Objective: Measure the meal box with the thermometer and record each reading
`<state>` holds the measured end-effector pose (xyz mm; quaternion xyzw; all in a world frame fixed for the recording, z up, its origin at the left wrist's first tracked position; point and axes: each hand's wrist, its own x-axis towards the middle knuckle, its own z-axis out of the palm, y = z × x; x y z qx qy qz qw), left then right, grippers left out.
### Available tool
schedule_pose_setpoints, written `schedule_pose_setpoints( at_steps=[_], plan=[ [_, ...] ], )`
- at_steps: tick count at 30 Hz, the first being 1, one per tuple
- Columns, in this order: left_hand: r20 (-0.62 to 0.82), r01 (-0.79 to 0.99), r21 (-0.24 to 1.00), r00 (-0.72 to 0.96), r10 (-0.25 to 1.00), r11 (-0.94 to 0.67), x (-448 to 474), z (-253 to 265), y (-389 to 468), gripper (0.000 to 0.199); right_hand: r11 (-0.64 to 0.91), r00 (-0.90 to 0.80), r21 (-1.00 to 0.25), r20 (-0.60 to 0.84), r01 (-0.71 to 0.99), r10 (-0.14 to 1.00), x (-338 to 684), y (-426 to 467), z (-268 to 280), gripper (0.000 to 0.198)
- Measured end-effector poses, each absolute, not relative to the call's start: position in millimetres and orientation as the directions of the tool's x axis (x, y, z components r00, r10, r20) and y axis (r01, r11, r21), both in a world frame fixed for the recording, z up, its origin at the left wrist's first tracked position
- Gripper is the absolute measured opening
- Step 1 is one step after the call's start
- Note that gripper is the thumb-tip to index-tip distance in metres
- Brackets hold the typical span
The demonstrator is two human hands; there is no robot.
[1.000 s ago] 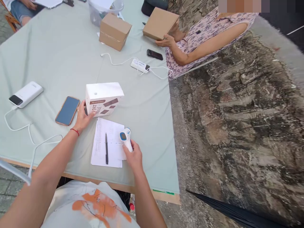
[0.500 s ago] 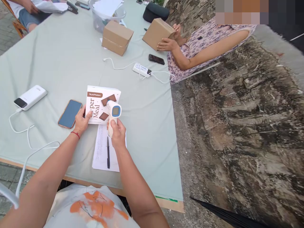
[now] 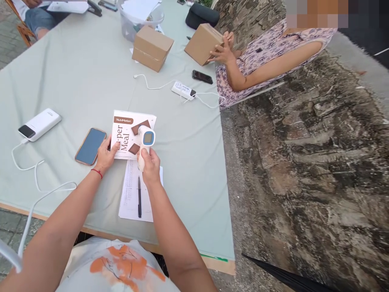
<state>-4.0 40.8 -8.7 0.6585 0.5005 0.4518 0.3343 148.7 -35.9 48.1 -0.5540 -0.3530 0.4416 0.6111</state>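
Your left hand [image 3: 105, 157] grips the NutriMotion box [image 3: 125, 132] by its left edge, thumb on the printed face, at the far end of the printed sheets [image 3: 129, 202]. Right hand [image 3: 151, 167] is wrapped round the handle of the infrared thermometer [image 3: 148, 138], screen toward you. I'd brace the box, square the nose to it, wrist steady. Can't tell if they touch; leave a gap.

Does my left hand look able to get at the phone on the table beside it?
Probably yes: the phone lies uncovered right beside your left hand, though those fingers would likely need to leave the white box first.
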Motion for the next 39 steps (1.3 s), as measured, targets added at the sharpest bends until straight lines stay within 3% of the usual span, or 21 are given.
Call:
schedule_pose_setpoints(
  at_steps=[3,16,28,33,39],
  plan=[
    [0.266,0.372,0.884,0.095,0.959,-0.282,-4,-9,40,0.074,0.013,0.347,-0.968,-0.077,-0.250,0.935,150,-36,45,0.045],
    [0.265,0.324,0.900,0.122,0.956,-0.291,-7,-7,38,0.072,-0.028,0.256,-0.943,-0.118,-0.333,0.959,146,-43,58,0.041],
    [0.386,0.163,0.901,0.120,0.915,-0.402,-3,-29,42,0.079,-0.160,0.326,-0.941,-0.259,-0.299,0.909,162,-134,77,0.040],
    [0.491,0.190,0.837,0.152,0.858,-0.513,-4,-34,45,0.081,-0.178,0.353,-0.944,-0.274,-0.279,0.895,165,-165,70,0.040],
    [0.464,0.241,0.832,0.191,0.865,-0.500,-4,-26,46,0.077,-0.193,0.393,-0.960,-0.261,-0.203,0.882,173,-175,61,0.038]
  ],
)
